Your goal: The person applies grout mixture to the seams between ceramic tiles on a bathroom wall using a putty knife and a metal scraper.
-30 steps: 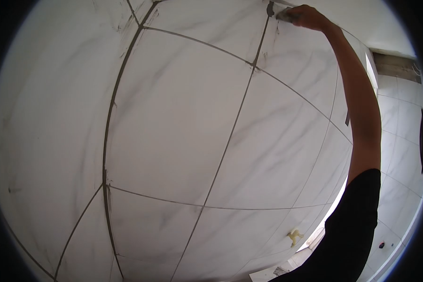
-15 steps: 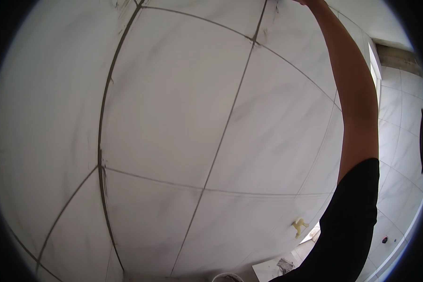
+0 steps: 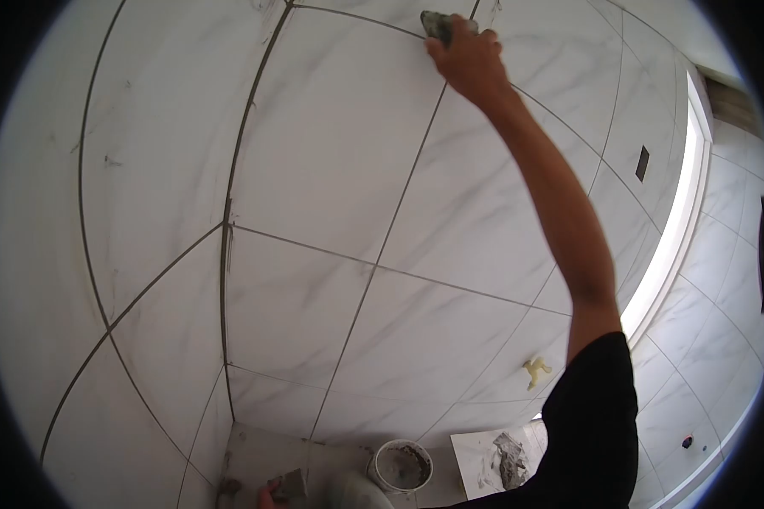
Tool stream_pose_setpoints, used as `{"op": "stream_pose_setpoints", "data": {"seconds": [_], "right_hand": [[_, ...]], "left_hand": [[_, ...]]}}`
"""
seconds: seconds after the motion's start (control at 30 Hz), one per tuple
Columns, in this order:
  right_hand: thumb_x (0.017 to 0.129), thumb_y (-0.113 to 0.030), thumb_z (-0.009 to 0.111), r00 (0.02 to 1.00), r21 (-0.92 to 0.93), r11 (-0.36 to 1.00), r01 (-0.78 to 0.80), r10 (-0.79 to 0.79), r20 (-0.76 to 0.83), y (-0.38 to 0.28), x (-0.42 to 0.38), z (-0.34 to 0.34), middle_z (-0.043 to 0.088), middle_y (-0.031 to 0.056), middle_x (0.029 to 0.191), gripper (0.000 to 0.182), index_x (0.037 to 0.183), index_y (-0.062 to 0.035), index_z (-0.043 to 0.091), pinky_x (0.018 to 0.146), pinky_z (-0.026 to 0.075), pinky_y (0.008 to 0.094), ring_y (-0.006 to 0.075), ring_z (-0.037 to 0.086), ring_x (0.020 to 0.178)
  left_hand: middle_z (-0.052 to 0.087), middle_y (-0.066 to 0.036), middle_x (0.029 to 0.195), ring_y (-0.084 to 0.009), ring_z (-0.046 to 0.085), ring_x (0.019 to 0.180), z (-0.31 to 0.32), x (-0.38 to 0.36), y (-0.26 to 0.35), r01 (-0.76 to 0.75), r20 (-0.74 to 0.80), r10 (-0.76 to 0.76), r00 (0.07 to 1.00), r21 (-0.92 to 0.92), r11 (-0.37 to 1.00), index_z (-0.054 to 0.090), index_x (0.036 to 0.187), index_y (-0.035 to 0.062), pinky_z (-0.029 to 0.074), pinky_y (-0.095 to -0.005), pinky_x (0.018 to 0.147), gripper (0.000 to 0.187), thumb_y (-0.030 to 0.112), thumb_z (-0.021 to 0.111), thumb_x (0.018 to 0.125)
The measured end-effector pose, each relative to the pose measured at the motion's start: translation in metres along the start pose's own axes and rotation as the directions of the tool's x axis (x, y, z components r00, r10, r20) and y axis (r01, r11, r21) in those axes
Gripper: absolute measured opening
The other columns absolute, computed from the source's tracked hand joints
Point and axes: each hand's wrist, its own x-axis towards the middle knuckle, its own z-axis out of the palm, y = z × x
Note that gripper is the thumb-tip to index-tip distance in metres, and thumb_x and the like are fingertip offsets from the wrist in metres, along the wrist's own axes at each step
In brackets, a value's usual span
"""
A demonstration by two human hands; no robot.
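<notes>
My right hand (image 3: 474, 61) is raised high against a white marble-patterned tile wall (image 3: 314, 127). Its fingers are closed around a dark green-grey pad (image 3: 437, 25), perhaps a sponge, pressed to the tiles where two dark grout lines cross. My bare forearm and black sleeve (image 3: 594, 407) rise from the lower right. My left hand does not show.
Below stands a white bucket (image 3: 403, 465) with grey material inside. Beside it lies a white board (image 3: 475, 475) smeared with dark grey paste. A yellow fitting (image 3: 535, 371) sticks out of the wall. A reddish object (image 3: 270, 494) is on the floor. A bright window strip (image 3: 675, 220) is at right.
My right hand, almost out of sight at the top edge before, now shows lower and further left with the pad. The view has shifted, revealing more of the bucket, board and floor.
</notes>
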Motion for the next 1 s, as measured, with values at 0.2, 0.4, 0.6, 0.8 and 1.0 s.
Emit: {"op": "stream_pose_setpoints", "data": {"seconds": [0.2, 0.4, 0.6, 0.8, 1.0], "right_hand": [[0.085, -0.041, 0.067, 0.957, 0.096, 0.992, -0.084, 0.053, 0.285, -0.070, -0.062, -0.002, 0.044, 0.0425, 0.121, 0.062, 0.131, -0.0022, 0.050, 0.089, 0.054, 0.0541, 0.0554, 0.054, 0.110], [0.080, -0.036, 0.073, 0.882, -0.136, 0.883, 0.449, -0.462, -0.092, -0.004, 0.027, -0.012, 0.059, 0.0211, 0.110, 0.053, 0.130, -0.0246, 0.062, 0.082, 0.056, 0.0506, 0.0442, 0.062, 0.096], [0.084, -0.026, 0.069, 0.771, -0.063, 0.909, 0.412, -0.311, 0.555, 0.023, 0.025, -0.078, 0.062, 0.0223, 0.120, 0.041, 0.122, -0.0100, 0.067, 0.097, 0.048, 0.0473, 0.0401, 0.055, 0.113], [0.082, -0.036, 0.069, 0.895, -0.138, 0.934, 0.328, -0.261, 0.363, 0.027, 0.015, -0.060, 0.060, 0.0245, 0.110, 0.057, 0.132, -0.0116, 0.059, 0.084, 0.054, 0.0489, 0.0407, 0.063, 0.098], [0.085, -0.041, 0.065, 0.999, -0.045, 0.999, -0.012, 0.014, 0.032, -0.082, 0.010, 0.030, 0.056, 0.0302, 0.119, 0.055, 0.125, -0.0038, 0.059, 0.090, 0.053, 0.0515, 0.0500, 0.056, 0.111]], "left_hand": [[0.058, -0.017, 0.133, -0.0304, 0.057, 0.119, -0.007, 0.002, -0.003, -0.084, 0.019, 0.085, 0.996, -0.051, 0.995, 0.054, 0.136, -0.0032, 0.046, -0.0394, 0.101, 0.040, 0.005, 0.056, 0.097], [0.062, -0.013, 0.124, -0.0286, 0.060, 0.113, -0.040, 0.063, -0.046, 0.020, 0.032, -0.011, 0.999, -0.313, 0.949, 0.060, 0.126, 0.0015, 0.049, -0.0420, 0.096, 0.037, 0.020, 0.060, 0.094], [0.064, -0.007, 0.121, -0.0263, 0.056, 0.117, -0.044, 0.070, -0.058, -0.181, 0.144, 0.236, 0.961, -0.319, 0.930, 0.063, 0.121, 0.0094, 0.044, -0.0446, 0.101, 0.035, 0.024, 0.062, 0.089], [0.063, -0.005, 0.116, -0.0270, 0.055, 0.110, -0.036, 0.086, -0.055, 0.140, 0.178, -0.054, 0.983, -0.514, 0.846, 0.065, 0.117, 0.0142, 0.044, -0.0483, 0.088, 0.035, 0.022, 0.067, 0.083], [0.064, -0.005, 0.117, -0.0270, 0.056, 0.112, -0.042, 0.082, -0.050, 0.097, 0.152, -0.023, 0.988, -0.498, 0.862, 0.065, 0.119, 0.0128, 0.044, -0.0483, 0.090, 0.037, 0.023, 0.067, 0.083]]}}
